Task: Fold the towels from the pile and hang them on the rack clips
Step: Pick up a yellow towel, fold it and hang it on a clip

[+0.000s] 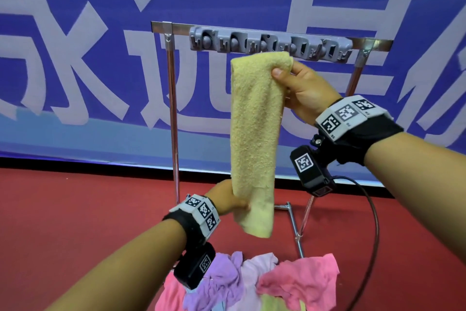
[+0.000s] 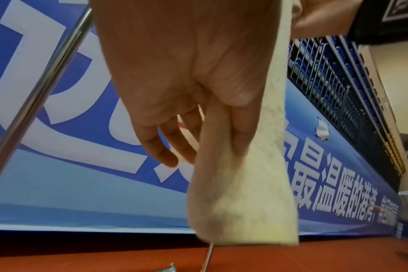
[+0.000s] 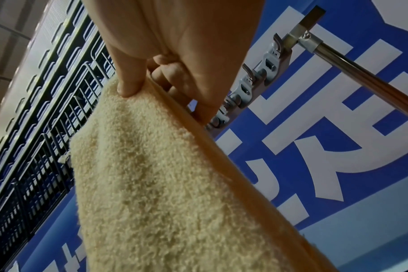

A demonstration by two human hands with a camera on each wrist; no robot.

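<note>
Yellow towel (image 1: 254, 134) — just below clips (image 1: 271, 44)

Even, bright indoor light with soft shadows; the head view bends at its edges, and both wrist views are soft and blurred close up.

The yellow towel (image 1: 254, 134) pinched under the right hand's (image 1: 302, 89) thumb is nubbly, matt terry cloth with a smooth flat hem beside the fingers (image 3: 172, 73). Just beyond them, the clip strip (image 1: 271, 44) looks like dull grey moulded plastic on a polished, glossy metal rack (image 1: 173, 99). Below the left hand (image 1: 227, 199), the pile (image 1: 264, 283) is soft, matt cloth.
</note>
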